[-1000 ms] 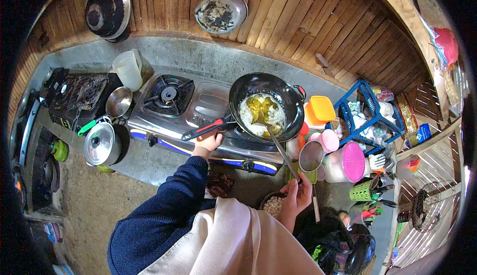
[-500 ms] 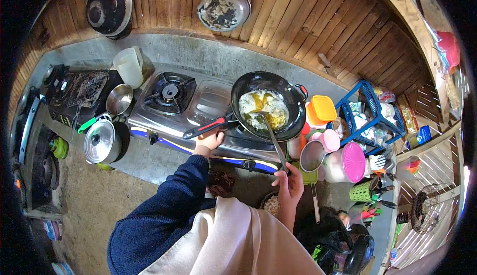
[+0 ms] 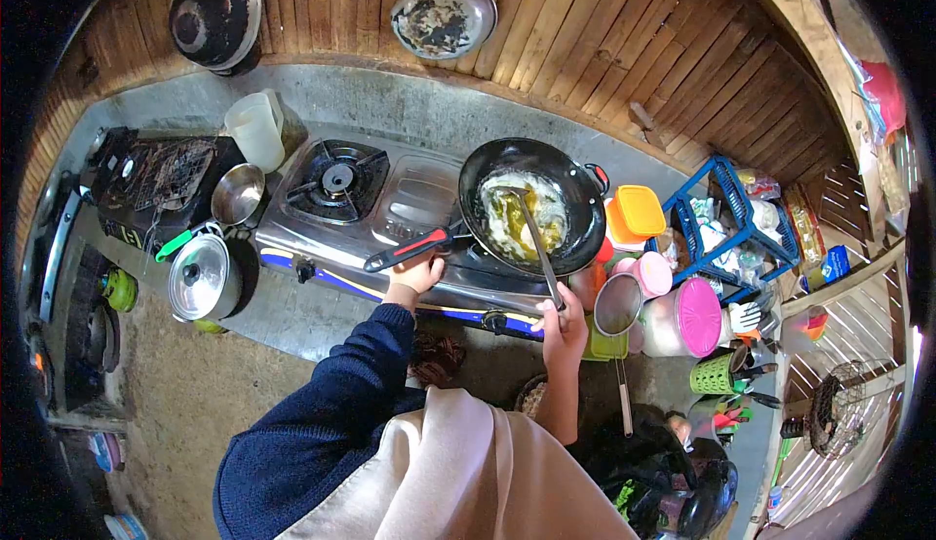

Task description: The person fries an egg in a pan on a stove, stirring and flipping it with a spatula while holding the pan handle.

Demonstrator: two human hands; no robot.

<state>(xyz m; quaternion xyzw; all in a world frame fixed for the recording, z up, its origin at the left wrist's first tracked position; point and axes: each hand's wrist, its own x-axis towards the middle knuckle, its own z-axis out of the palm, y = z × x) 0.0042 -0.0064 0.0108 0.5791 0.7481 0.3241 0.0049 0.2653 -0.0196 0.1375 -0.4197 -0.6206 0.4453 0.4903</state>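
Note:
A black wok [image 3: 585, 199] sits on the right burner, with foamy white and yellow-green liquid [image 3: 546, 223] in it. My left hand [image 3: 419, 272] is closed at its red and black handle [image 3: 414, 248], fingers curled just below the grip. My right hand [image 3: 563, 330], at the stove's front edge, grips the end of a long metal spatula [image 3: 540, 248]. The spatula slants down into the wok, its head partly under the foam. Both hands are on the near side of the two-burner gas stove [image 3: 409, 199].
Left of the wok is the bare burner [image 3: 338, 179]. A lidded pot [image 3: 203, 277], a small saucepan [image 3: 238, 195] and a plastic jug [image 3: 255, 131] stand further left. To the right are a strainer [image 3: 618, 304], a pink-lidded container [image 3: 698, 316], an orange-lidded box [image 3: 640, 212] and a blue basket [image 3: 726, 254].
My right hand has shifted slightly up and left. The spatula head has moved up within the wok, and the foam pattern has changed. My left hand stays at the handle.

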